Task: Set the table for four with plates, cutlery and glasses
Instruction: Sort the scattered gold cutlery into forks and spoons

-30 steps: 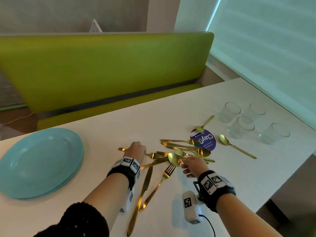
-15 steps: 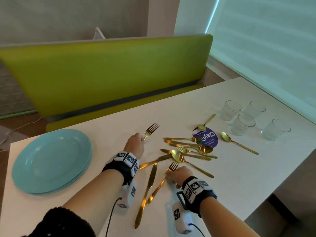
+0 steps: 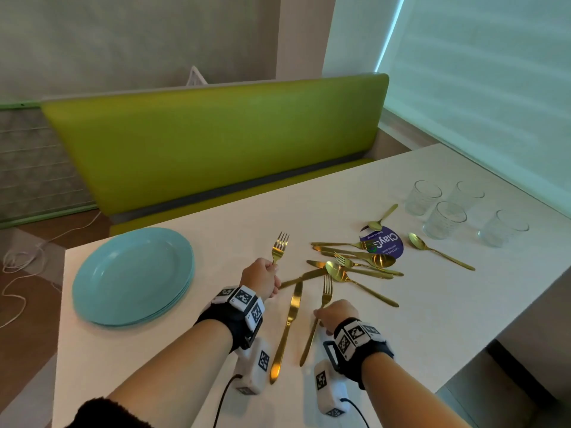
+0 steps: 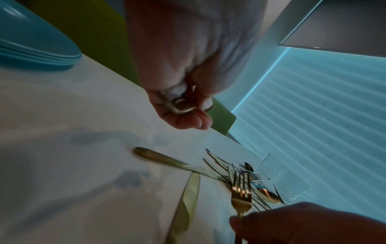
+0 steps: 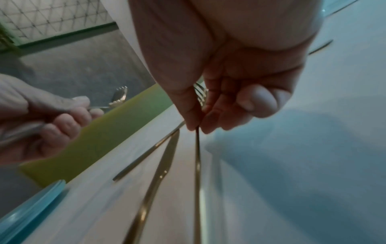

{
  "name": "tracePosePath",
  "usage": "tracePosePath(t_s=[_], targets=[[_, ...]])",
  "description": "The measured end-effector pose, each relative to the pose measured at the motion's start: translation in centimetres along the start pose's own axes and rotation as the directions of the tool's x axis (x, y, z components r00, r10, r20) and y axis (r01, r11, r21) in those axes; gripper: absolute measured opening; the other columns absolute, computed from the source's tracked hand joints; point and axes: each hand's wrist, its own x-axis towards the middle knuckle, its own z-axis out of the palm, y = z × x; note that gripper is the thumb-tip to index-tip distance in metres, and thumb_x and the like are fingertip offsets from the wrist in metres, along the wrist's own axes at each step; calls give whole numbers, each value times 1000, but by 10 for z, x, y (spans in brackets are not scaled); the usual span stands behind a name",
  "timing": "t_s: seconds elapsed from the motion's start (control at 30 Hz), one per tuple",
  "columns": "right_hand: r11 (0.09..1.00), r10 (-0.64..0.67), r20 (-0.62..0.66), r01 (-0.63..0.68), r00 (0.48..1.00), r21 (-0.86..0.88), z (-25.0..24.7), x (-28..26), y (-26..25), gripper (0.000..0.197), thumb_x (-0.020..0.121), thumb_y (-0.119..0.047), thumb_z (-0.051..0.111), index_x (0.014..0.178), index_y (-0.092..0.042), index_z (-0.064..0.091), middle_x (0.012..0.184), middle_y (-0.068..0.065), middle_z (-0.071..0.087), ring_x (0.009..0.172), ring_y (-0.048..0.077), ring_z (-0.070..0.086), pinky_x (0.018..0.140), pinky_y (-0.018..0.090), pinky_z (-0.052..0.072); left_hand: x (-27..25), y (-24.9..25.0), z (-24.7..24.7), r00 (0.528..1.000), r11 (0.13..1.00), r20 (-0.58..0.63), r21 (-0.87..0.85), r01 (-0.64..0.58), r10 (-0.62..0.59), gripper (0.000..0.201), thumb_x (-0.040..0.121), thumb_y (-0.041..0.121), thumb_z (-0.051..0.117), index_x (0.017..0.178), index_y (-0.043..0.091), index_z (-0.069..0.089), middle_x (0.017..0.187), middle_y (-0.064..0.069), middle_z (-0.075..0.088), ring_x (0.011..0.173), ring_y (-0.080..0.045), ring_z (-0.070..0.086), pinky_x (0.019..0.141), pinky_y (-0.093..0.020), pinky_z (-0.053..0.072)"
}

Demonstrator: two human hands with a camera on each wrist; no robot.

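Fork, left: my left hand [image 3: 261, 278] grips a gold fork [image 3: 279, 247] by the handle, tines toward 12 o'clock, lifted.
Fork, right: my right hand [image 3: 335, 313] pinches a second fork [image 3: 324, 296] mid-handle, its end near the table [image 3: 432, 319].
Pile: remaining cutlery [image 3: 355, 261] lies tangled at 1 o'clock.
Risk: the thin pinch may slip, or the tines snag the knife [image 3: 289, 322].
Count: four glasses [image 3: 445, 219]; four forks; four spoons; knives overlap, perhaps four; plate stack [image 3: 129, 276] at 10 o'clock, number unclear.

left hand [image 4: 188, 66] fills top centre, fingers curled round a gold handle end [image 4: 180, 108]. landmark: gold knife [image 4: 173, 162] flat on white table [image 4: 62, 132]. stacked teal plates [image 4: 31, 44] far up-left of knife. right hand [image 4: 309, 224] below-right of knife, pinching a fork [image 4: 241, 194]. glasses [image 4: 282, 176] right, beyond the cutlery tangle.
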Motion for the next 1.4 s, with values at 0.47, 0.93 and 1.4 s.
tracePosePath(t_s=[0.47,0.93,1.4], targets=[[797,-381,6,325,925,509,-76,-16,-41,28,88,-20,64,63,-13,56,67,9,63,36,8,41,36,18,31,-19,44,34,974,956,224,-286,61,4,10,97,14,44,88,13,48,86,-12,66,65,-26,64,68,-38,55],[831,-380,48,318,924,456,-114,44,-52,22,80,-25,73,64,-16,61,55,-1,57,28,3,35,31,15,25,21,79,83,980,935,193,-337,109,-45,13,92,5,37,94,9,49,75,-8,59,48,-16,46,45,-25,33],[756,-328,8,267,945,-598,-131,124,-8,29,94,-22,48,117,-11,62,116,7,64,108,22,60,94,36,52,59,76,88,986,935,8,-317,162,-168,19,97,12,32,92,9,49,66,-2,46,49,-12,39,43,-22,28]])
